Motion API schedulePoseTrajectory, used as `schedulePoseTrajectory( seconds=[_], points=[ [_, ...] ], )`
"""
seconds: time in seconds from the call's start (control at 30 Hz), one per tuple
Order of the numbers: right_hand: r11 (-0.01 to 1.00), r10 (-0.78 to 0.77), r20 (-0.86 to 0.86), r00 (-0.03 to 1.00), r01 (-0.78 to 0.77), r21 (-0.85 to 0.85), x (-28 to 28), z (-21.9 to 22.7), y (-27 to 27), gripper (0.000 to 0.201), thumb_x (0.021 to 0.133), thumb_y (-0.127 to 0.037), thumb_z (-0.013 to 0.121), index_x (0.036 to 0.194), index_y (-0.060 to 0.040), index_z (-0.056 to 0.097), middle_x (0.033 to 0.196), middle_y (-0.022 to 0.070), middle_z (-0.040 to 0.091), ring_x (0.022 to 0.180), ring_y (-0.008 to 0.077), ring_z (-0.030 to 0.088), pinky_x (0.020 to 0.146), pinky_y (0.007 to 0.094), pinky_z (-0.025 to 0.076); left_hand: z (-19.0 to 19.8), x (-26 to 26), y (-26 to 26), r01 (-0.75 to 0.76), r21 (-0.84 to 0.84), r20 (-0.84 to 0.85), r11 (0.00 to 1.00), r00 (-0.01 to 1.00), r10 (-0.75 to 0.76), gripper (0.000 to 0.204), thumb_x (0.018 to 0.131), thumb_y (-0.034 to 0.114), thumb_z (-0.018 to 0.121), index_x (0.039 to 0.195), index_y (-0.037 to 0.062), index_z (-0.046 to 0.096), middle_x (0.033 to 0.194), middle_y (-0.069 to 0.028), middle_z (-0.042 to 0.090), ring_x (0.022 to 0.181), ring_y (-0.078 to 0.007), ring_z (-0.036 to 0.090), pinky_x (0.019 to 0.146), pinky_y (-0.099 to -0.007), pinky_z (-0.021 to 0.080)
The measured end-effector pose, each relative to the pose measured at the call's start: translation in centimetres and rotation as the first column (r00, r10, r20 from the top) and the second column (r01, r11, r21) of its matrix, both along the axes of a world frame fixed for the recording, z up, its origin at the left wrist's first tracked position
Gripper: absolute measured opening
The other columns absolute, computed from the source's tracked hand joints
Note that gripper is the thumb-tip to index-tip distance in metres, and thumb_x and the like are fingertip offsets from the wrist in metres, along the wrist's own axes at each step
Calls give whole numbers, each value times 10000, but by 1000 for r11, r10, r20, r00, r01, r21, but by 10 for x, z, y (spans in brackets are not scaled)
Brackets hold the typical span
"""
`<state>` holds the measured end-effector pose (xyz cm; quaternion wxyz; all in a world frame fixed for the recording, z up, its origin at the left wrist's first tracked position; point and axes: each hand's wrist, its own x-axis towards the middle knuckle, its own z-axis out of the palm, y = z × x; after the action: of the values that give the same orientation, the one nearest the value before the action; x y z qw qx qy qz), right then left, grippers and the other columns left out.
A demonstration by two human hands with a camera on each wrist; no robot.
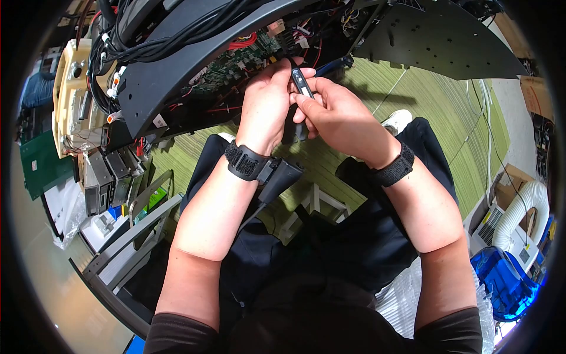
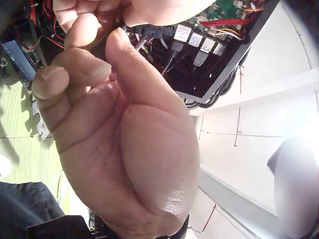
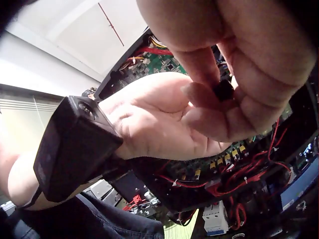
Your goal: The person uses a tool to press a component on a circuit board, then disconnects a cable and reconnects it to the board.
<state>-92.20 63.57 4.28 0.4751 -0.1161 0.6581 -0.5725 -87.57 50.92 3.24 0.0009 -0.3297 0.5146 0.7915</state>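
A slim black pen-like tool with small buttons lies between my two hands, in front of an opened machine. My right hand grips its near part, thumb on one side and bent fingers on the other. At the upper end, my left hand has its fingers curled about the tool. In the left wrist view the left palm faces the camera, and the tool is hidden behind fingers. The right wrist view shows only a small dark part between the right fingers. Just beyond is a green circuit board.
A curved black housing frames the board, with thick black cables over it. Red wires run inside. A dark perforated panel juts out at right. Metal boxes stand at left; a white hose is at right.
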Motion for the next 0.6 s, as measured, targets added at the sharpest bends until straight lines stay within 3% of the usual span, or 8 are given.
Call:
schedulePoseTrajectory(
  seconds=[0.43,0.5,0.6],
  points=[
    [1000,4,-37,999,-4,7,3,4,1,223,940,-195,507,1033,8,524,768,10,593,591,50,494,560,214,446,4,2,3,-4,-6,16,1000,1000,4,340,980,241,404,1163,-18,527,1006,-129,650,753,-165,630,643,-263,510],
    [998,-31,-71,997,27,-54,4,3,1,229,939,-197,509,1029,13,525,765,8,592,590,51,492,557,216,447,5,2,3,-9,-7,9,1000,1000,9,338,979,237,403,1164,-18,527,1008,-130,650,750,-165,630,639,-262,508],
    [1000,-13,-17,1000,12,-15,2,2,0,225,938,-193,510,1027,13,528,765,9,593,596,49,491,565,216,451,7,1,1,-1,-10,13,1000,1000,2,339,978,239,405,1164,-17,528,1013,-132,649,747,-166,627,623,-259,500]
  ],
)
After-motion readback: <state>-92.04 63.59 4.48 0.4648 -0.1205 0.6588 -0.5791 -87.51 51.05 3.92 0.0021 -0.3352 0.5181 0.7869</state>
